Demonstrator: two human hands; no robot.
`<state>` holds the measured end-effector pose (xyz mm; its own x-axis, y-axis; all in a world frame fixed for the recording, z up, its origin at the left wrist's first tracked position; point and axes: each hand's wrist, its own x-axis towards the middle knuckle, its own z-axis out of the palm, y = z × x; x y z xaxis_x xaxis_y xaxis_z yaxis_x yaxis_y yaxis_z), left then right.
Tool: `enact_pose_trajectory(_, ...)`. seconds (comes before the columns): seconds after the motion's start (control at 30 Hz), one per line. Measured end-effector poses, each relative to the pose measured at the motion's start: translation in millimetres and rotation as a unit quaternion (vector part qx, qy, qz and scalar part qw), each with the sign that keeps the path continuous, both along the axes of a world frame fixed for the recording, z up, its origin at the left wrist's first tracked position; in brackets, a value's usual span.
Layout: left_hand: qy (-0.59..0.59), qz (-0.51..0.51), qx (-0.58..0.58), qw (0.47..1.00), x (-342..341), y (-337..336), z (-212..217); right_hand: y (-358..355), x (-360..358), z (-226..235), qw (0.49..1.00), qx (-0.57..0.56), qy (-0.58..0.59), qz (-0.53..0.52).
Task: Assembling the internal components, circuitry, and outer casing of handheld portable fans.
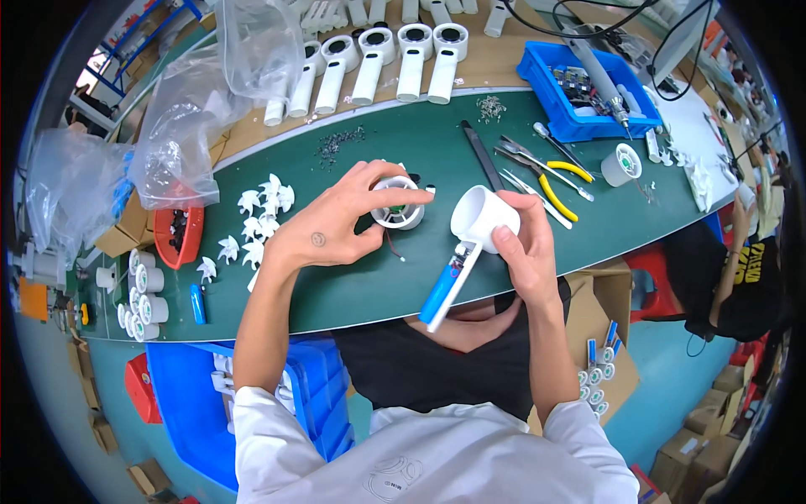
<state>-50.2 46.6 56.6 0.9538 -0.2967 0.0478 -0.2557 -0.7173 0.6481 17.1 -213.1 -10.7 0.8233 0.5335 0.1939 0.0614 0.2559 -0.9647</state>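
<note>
Though mostly white, the housing (pixel 484 220) — blue cylinder (pixel 440 294) along its handle (pixel 457 290).

Green-topped workbench (pixel 336 290), pale teal floor (pixel 672 378), perhaps a red stool (pixel 659 281)

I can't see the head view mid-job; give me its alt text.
A person's right hand holds a white cup-headed shell showing a blue cylinder; the left hand curls around a round white part at a green table. White bladed pieces lie left, pliers and a blue bin right.
</note>
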Motion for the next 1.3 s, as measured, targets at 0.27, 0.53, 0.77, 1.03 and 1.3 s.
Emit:
enact_pose_trajectory(0.27, -0.060, 0.177, -0.230, 0.955, -58, -23, 1, 24, -45, 1, 0.976, 0.117, -0.180, -0.032)
enact_pose_trajectory(0.53, -0.106, 0.270, -0.105, 0.951, -112, -41, -10, 48, 0, 23, 0.951, -0.054, -0.300, 0.042)
enact_pose_trajectory(0.77, -0.121, 0.282, -0.006, 0.952, -116, -27, -36, 69, 24, 34, 0.881, -0.210, -0.407, 0.116)
enact_pose_trajectory(1.03, -0.232, 0.330, 0.068, 0.913, -95, -45, -34, 21, 3, 49, 0.912, -0.139, -0.359, -0.139)
enact_pose_trajectory(1.3, -0.377, 0.255, -0.184, 0.871, -88, -87, -49, 15, -33, 44, 0.926, -0.107, -0.358, -0.051)
